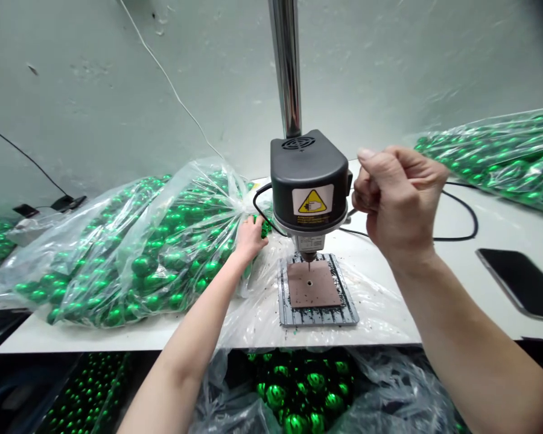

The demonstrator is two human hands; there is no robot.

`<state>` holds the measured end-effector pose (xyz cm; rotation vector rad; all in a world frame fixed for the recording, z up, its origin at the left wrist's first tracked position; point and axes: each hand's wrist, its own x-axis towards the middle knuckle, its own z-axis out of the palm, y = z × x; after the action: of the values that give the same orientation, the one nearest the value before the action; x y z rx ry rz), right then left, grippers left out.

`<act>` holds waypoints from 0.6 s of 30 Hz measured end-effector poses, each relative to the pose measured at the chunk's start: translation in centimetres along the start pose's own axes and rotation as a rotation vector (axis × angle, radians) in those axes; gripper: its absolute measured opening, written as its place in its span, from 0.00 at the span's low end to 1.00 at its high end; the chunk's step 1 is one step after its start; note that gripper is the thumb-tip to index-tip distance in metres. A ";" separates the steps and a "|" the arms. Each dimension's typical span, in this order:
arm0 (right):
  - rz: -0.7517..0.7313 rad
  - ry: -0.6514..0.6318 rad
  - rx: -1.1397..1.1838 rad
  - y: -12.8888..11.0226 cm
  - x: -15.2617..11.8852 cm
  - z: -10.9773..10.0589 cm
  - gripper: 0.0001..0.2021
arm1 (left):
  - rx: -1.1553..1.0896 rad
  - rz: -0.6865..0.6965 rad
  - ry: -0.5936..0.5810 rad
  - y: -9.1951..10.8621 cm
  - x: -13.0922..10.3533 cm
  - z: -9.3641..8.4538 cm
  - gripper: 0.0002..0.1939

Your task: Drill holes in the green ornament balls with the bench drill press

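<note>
My left hand [252, 236] reaches to the gathered mouth of a clear plastic bag [185, 175] full of shiny green balls [145, 265]. Its fingers and thumb curl about green balls there; the fingertips are partly hidden. Raised beside the drill press [310, 175], my right hand [400, 199] is closed in a fist on the press's lever [352, 213], whose grip the fingers cover. Below the thin bit [309, 265] lies a brown square pad [314, 295] with a dark-rimmed hole. The pad rests on a grey slotted base plate [319, 319], strewn with dark green shavings.
A phone [525, 283] lies at the right of the white table [389, 322]. Another bag of green balls [502, 157] sits behind it. Black cable [468, 211] loops behind my right wrist. Beneath the table edge are an open bag of green balls [298, 392] and a container of them [85, 392].
</note>
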<state>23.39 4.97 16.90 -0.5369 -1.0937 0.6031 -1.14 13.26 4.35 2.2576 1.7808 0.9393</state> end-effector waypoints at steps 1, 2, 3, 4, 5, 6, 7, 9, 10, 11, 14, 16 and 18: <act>-0.002 -0.007 -0.001 0.1 0.0 0.0 0.23 | -0.134 -0.048 0.015 0.2 -1.4 -0.7 0.27; -0.007 -0.011 0.002 0.1 0.0 0.0 0.23 | -0.326 -0.115 0.028 0.5 -3.0 -1.4 0.28; -0.013 -0.012 0.007 0.2 0.1 0.0 0.23 | -0.557 -0.196 0.038 0.8 -4.6 -2.0 0.29; -0.020 -0.010 0.013 0.2 0.1 0.0 0.23 | -0.791 -0.281 0.028 1.2 -6.2 -2.6 0.29; -0.028 -0.003 0.020 0.3 0.1 0.0 0.23 | -1.004 -0.367 0.007 1.7 -7.8 -3.1 0.29; -0.034 0.005 0.026 0.3 0.1 0.1 0.23 | -1.192 -0.449 -0.026 2.1 -9.1 -3.3 0.28; -0.040 0.013 0.030 0.3 0.1 0.1 0.23 | -1.346 -0.526 -0.067 2.6 -10.3 -3.4 0.27; -0.048 0.020 0.029 0.4 0.1 0.2 0.23 | -1.554 -0.653 -0.145 3.3 -12.0 -3.1 0.24; -0.052 0.025 0.030 0.4 0.2 0.2 0.23 | -1.612 -0.698 -0.173 3.7 -12.5 -2.8 0.22; -0.056 0.028 0.033 0.4 0.2 0.2 0.23 | -1.645 -0.732 -0.185 4.0 -12.9 -2.4 0.20; -0.070 0.026 0.036 0.5 0.3 0.2 0.21 | -1.688 -0.784 -0.144 4.7 -13.5 -1.3 0.16; -0.073 0.020 0.035 0.5 0.4 0.2 0.21 | -1.725 -0.790 -0.110 5.1 -13.7 -0.7 0.17; -0.064 0.015 0.043 0.5 0.4 0.2 0.21 | -1.734 -0.779 -0.106 5.4 -14.0 -0.3 0.20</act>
<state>23.27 5.64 16.88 -0.4666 -1.0773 0.5651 1.58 -1.23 1.57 0.4586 0.7898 1.2452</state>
